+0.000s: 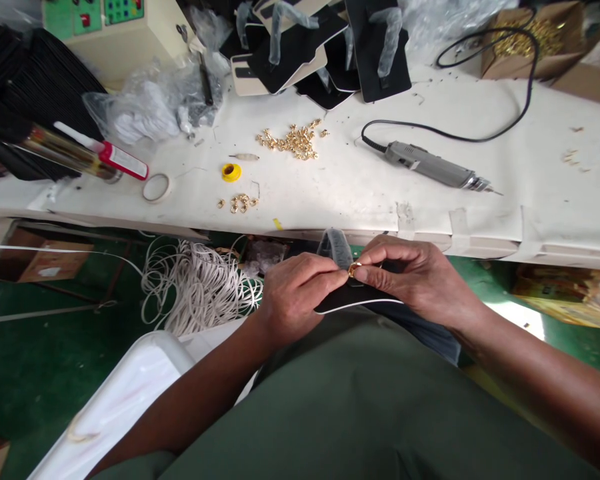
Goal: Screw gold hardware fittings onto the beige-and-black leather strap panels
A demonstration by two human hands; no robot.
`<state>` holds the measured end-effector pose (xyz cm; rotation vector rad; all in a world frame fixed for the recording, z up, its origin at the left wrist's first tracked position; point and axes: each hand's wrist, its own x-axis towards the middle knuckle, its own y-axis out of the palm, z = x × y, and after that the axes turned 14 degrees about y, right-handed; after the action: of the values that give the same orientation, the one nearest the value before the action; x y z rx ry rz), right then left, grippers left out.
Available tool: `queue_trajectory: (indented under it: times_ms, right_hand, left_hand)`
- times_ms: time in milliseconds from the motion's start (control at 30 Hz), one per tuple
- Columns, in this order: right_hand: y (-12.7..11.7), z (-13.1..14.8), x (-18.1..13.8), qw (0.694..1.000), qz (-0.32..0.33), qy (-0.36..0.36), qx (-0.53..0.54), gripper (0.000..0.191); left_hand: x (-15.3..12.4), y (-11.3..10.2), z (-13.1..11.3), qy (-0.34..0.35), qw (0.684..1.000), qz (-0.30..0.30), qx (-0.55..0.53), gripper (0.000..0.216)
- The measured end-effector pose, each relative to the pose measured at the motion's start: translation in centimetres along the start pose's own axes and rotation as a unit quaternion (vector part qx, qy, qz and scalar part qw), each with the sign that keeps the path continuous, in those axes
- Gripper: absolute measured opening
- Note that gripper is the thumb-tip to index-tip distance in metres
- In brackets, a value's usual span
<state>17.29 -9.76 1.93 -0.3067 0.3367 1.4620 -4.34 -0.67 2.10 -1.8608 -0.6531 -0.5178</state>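
At the table's front edge, my left hand (297, 287) is closed on a black panel (355, 298) with a pale edge, its fingertips touching a small gold metal fitting (353, 269). My right hand (420, 277) pinches that fitting between thumb and forefinger. A plastic-wrapped strap (337, 245) rises from the panel just behind the fingers. Part of the panel is hidden under both hands. On the table beyond lie a pile of gold fittings (300, 141) and a smaller group of them (243, 203).
A grey electric screwdriver (430, 167) lies on the white table (340, 193), its cable looping back. Behind are stacked black panels (380, 53) and a box of gold parts (535, 40). A yellow cap (231, 173), tape roll (157, 188) and red-and-white tube (125, 162) sit left.
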Motion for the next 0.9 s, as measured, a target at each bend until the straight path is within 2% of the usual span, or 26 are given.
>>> queue_trajectory:
  times_ms: [167, 300, 467, 900]
  right_hand:
    - [-0.29, 0.09, -0.07, 1.000, 0.016, -0.005, -0.023, 0.028]
    - [-0.72, 0.27, -0.14, 0.998, 0.032, 0.060, 0.019, 0.028]
    - [-0.57, 0.32, -0.22, 0.980, 0.068, 0.145, 0.121, 0.026]
    - [-0.37, -0.47, -0.36, 0.978, 0.059, 0.136, 0.145, 0.026]
  left_hand:
    - [0.02, 0.02, -0.09, -0.009, 1.000, 0.006, -0.008, 0.020]
    - [0.52, 0.03, -0.24, -0.003, 1.000, -0.005, -0.003, 0.022]
    - [0.91, -0.07, -0.24, 0.021, 1.000, -0.004, -0.005, 0.019]
    - [0.58, 0.01, -0.20, 0.038, 0.999, 0.011, 0.019, 0.015]
